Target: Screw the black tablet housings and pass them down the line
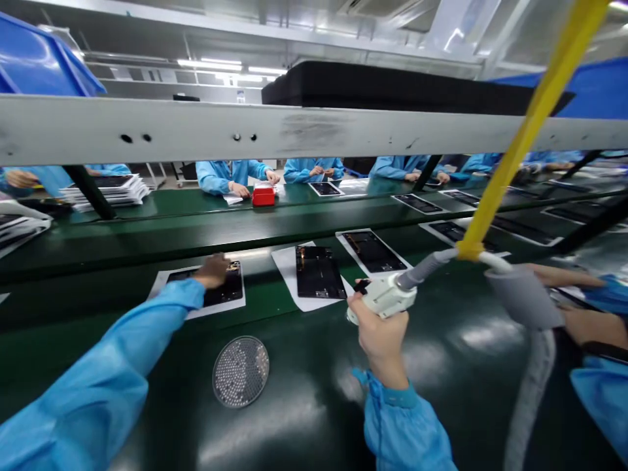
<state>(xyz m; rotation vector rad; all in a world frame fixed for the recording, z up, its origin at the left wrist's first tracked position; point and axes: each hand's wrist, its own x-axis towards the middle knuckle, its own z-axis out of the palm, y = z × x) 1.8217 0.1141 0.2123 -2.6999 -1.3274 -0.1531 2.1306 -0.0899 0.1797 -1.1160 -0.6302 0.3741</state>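
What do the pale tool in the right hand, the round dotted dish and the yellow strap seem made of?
Pale tool: probably smooth plastic; its shell looks moulded. Clear round dish: likely glossy plastic, glass possible; see-through with highlights. Yellow strap: perhaps matte fabric or tape; flat, little shine.

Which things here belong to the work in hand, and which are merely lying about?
Part of the work:
pale handheld tool, in right hand
dark panel at left hand
round dish, probably

Seemingly idle:
black slab on shelf
blue bin, upper left

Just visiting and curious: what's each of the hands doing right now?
Left hand: at a dark panel; open or closed, cannot be told.
Right hand: closed around a pale handheld tool.
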